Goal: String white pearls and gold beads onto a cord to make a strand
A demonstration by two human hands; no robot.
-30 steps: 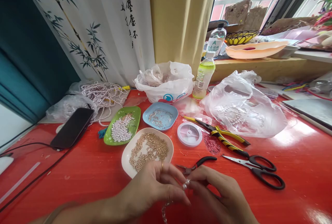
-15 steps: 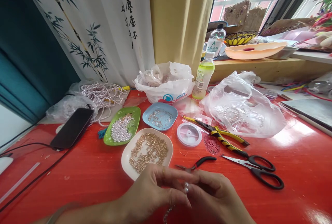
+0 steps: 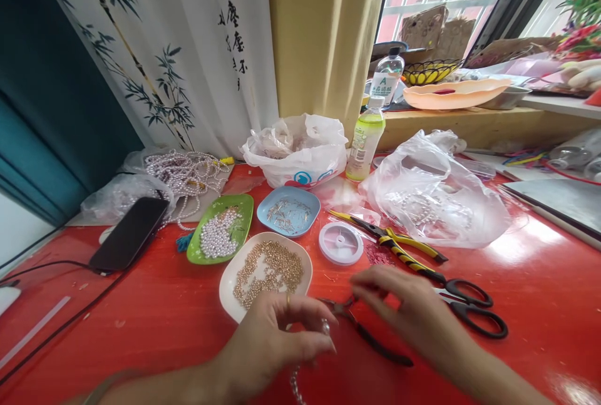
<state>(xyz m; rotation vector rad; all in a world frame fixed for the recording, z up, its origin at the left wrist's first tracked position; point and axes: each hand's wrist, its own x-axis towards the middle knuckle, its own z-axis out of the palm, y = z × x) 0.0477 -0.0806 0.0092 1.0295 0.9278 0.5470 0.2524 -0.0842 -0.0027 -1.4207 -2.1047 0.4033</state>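
My left hand (image 3: 282, 336) is closed, pinching a silvery pearl bead (image 3: 325, 327) between thumb and forefinger. A strand of clear beads (image 3: 295, 385) hangs below that hand. To the right, my right hand (image 3: 404, 308) has its fingertips closed on small pliers (image 3: 345, 311) with black-and-red handles. The pliers' jaws point left toward my left hand, and one handle slants down to the right; the other is mostly hidden under my fingers. Just beyond my left hand stands a cream dish (image 3: 230, 280) of gold beads.
Behind are a green dish (image 3: 246, 208) of pearls, a blue dish (image 3: 313, 201) of metal pins and a white spool (image 3: 340, 243). Yellow-black pliers (image 3: 392, 242) and scissors (image 3: 474, 311) lie right. A phone (image 3: 129, 233), plastic bags (image 3: 436, 198) and a bottle (image 3: 365, 145) stand around.
My right hand has left the bead and moved right onto the small pliers, which have turned, one handle swinging down. My left hand keeps the bead and strand.
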